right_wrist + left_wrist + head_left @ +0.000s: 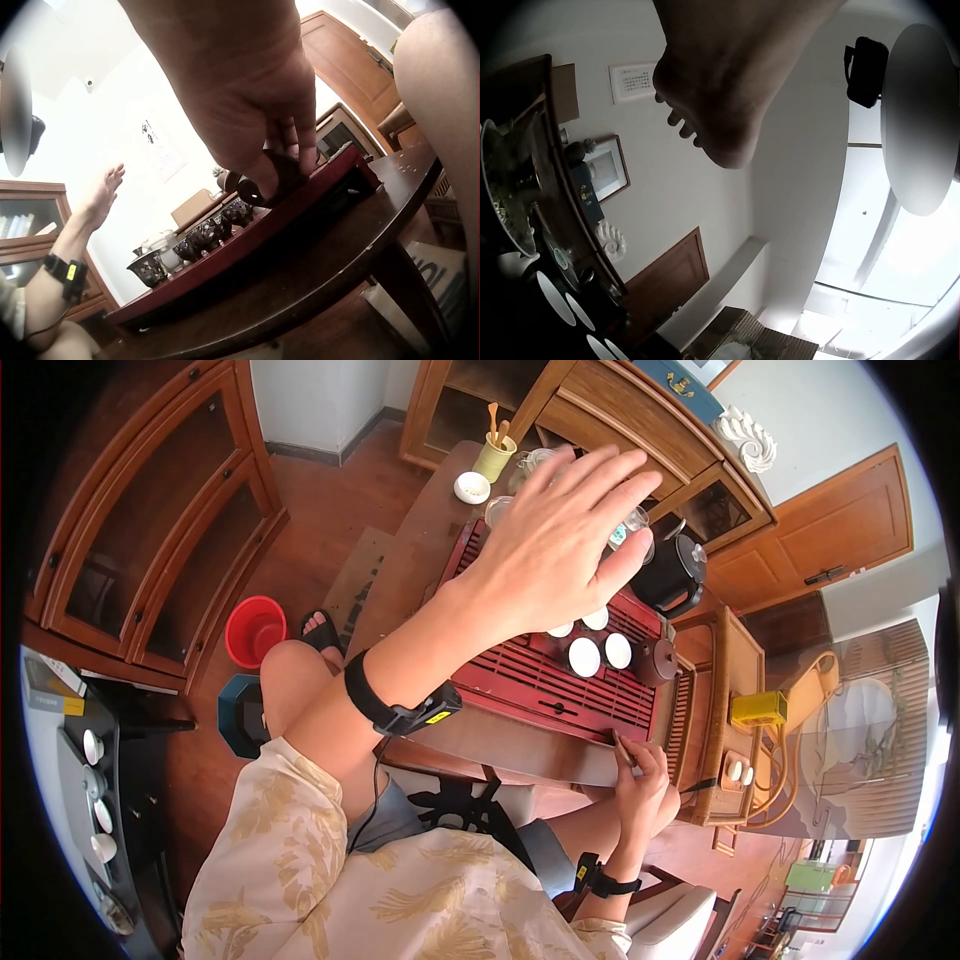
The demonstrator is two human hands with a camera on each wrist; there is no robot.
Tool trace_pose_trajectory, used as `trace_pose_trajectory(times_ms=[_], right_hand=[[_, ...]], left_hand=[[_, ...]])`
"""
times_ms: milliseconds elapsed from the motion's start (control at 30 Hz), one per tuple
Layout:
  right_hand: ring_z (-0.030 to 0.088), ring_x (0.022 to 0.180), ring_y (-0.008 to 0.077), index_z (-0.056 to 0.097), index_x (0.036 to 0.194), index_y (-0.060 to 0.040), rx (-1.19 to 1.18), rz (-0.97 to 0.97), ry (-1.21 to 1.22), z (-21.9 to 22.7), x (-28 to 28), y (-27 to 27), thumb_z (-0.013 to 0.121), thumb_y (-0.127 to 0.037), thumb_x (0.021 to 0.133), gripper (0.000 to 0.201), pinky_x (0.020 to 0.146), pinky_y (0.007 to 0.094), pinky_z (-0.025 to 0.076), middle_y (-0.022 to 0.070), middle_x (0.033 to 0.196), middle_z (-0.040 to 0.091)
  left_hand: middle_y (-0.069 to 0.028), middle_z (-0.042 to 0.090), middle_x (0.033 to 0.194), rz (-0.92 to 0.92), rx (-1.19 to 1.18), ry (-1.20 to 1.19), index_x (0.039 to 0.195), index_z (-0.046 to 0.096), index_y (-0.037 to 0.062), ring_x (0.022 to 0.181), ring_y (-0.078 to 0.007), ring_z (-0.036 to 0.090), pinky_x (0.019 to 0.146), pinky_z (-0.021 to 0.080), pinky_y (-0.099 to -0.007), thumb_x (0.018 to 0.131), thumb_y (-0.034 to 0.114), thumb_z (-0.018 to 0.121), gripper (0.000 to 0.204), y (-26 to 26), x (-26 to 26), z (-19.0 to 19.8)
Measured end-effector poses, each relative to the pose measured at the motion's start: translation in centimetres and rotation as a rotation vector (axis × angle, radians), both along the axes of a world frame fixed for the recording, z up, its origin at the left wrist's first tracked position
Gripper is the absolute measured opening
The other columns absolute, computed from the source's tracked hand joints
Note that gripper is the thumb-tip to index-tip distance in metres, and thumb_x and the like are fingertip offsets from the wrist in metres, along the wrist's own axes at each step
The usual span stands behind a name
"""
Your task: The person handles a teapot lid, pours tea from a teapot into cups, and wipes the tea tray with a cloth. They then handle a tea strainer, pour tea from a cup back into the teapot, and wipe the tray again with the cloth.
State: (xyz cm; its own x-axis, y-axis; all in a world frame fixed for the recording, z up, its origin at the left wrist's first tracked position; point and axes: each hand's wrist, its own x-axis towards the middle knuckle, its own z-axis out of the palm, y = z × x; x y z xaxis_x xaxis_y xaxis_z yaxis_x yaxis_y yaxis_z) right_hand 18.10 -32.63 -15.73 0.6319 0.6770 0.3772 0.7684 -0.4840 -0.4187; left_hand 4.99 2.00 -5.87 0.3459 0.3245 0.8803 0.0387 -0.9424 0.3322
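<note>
Raised over the red slatted tea tray (530, 695), my left hand (565, 545) has its fingers straight and holds nothing. It hides part of the tray and some glassware behind it. At the tray's near right corner, my right hand (642, 785) pinches a small dark object (281, 176) between thumb and fingers; I cannot tell its kind. Several small white-lined cups (584, 657) stand on the tray, dark and patterned outside in the right wrist view. Beside them sits a brown teapot (657, 660), farther in from the right hand.
A black electric kettle (675, 570) stands past the tray. A green tool holder (494, 458) and a small white bowl (472, 487) are at the table's far end. On the floor at left is a red bucket (255, 632). A wicker cart (735, 710) flanks the right side.
</note>
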Motion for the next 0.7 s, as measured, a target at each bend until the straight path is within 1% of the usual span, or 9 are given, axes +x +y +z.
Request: trace_pose_trajectory(times_ms=[67,133,167,233,267,367,467,567,700], right_hand=[[0.071,0.092,0.0295,0.085,0.11,0.0012,-0.012,0.002,-0.002,-0.1,0.1,-0.1,0.085,-0.001,0.094,0.016,0.086,0.0407,0.057,0.0129,0.099,0.076],[0.073,0.095,0.027,0.084,0.113,0.0014,-0.033,0.004,-0.001,-0.3,0.4,-0.4,0.085,0.001,0.094,0.019,0.086,0.0374,0.058,0.012,0.102,0.076],[0.073,0.095,0.0269,0.084,0.113,0.0016,-0.032,0.004,0.002,-0.2,0.3,-0.4,0.085,0.001,0.094,0.019,0.086,0.0373,0.058,0.012,0.102,0.076],[0.073,0.094,0.0266,0.084,0.113,0.0019,-0.031,0.004,0.009,-0.1,0.3,-0.3,0.085,0.001,0.094,0.019,0.086,0.0369,0.058,0.012,0.102,0.076],[0.072,0.093,0.0278,0.084,0.111,0.0016,-0.017,-0.006,0.024,0.0,0.1,-0.1,0.085,0.0,0.094,0.017,0.086,0.0383,0.057,0.0124,0.101,0.076],[0.071,0.09,0.03,0.085,0.108,0.001,0.013,-0.022,0.051,0.3,-0.3,0.3,0.086,-0.002,0.094,0.014,0.085,0.0412,0.056,0.0133,0.098,0.076],[0.071,0.09,0.0299,0.085,0.107,0.0011,0.017,-0.017,0.039,0.0,-0.1,0.1,0.086,-0.002,0.094,0.014,0.085,0.0414,0.056,0.0132,0.098,0.076],[0.071,0.09,0.03,0.085,0.108,0.0009,0.013,-0.013,0.029,-0.1,0.1,0.0,0.086,-0.002,0.094,0.014,0.085,0.0415,0.056,0.0132,0.099,0.076],[0.07,0.09,0.0301,0.085,0.108,0.0005,0.016,-0.013,0.034,-0.2,0.1,-0.1,0.086,-0.003,0.094,0.014,0.086,0.0416,0.056,0.0131,0.099,0.076]], left_hand=[[-0.0136,0.07,0.139,-0.025,-0.026,-0.035,0.129,0.071,0.0083,0.117,-0.0314,0.072,0.1,0.058,-0.0462,0.109,0.024,0.072,0.026,-0.1,-0.3,0.4],[-0.0083,0.07,0.106,-0.074,-0.116,-0.086,0.106,0.068,0.0096,0.083,-0.0257,0.067,0.073,0.054,-0.0403,0.103,0.017,0.079,0.014,-0.4,-0.5,0.6],[-0.0056,0.07,0.089,-0.099,-0.161,-0.111,0.094,0.066,0.0102,0.065,-0.0228,0.065,0.059,0.052,-0.0374,0.1,0.014,0.082,0.018,-0.5,-0.5,0.6],[-0.005,0.062,0.071,-0.081,-0.063,-0.145,0.082,0.061,0.0089,0.052,-0.0249,0.057,0.051,0.046,-0.0363,0.099,0.014,0.083,0.028,0.0,-0.3,0.3],[-0.0048,0.058,0.062,-0.072,-0.014,-0.161,0.076,0.059,0.0083,0.046,-0.026,0.054,0.047,0.044,-0.0358,0.099,0.014,0.084,0.034,0.1,-0.2,0.1],[-0.0103,0.053,0.056,-0.091,-0.006,-0.162,0.067,0.058,0.0059,0.05,-0.0305,0.057,0.049,0.045,-0.0386,0.096,0.01,0.084,0.039,0.1,-0.2,-0.1],[-0.0126,0.058,0.061,-0.097,0.002,-0.132,0.069,0.061,0.0053,0.052,-0.0317,0.06,0.049,0.046,-0.0398,0.094,0.005,0.082,0.032,0.2,-0.3,-0.6],[-0.0127,0.059,0.061,-0.122,0.028,-0.124,0.071,0.065,0.0061,0.053,-0.0323,0.06,0.049,0.047,-0.0407,0.092,0.003,0.082,0.027,0.2,-0.2,-0.7],[-0.0125,0.059,0.061,-0.141,0.023,-0.117,0.072,0.066,0.0062,0.053,-0.0319,0.06,0.049,0.047,-0.0404,0.091,0.003,0.082,0.025,0.3,-0.3,-0.7]])
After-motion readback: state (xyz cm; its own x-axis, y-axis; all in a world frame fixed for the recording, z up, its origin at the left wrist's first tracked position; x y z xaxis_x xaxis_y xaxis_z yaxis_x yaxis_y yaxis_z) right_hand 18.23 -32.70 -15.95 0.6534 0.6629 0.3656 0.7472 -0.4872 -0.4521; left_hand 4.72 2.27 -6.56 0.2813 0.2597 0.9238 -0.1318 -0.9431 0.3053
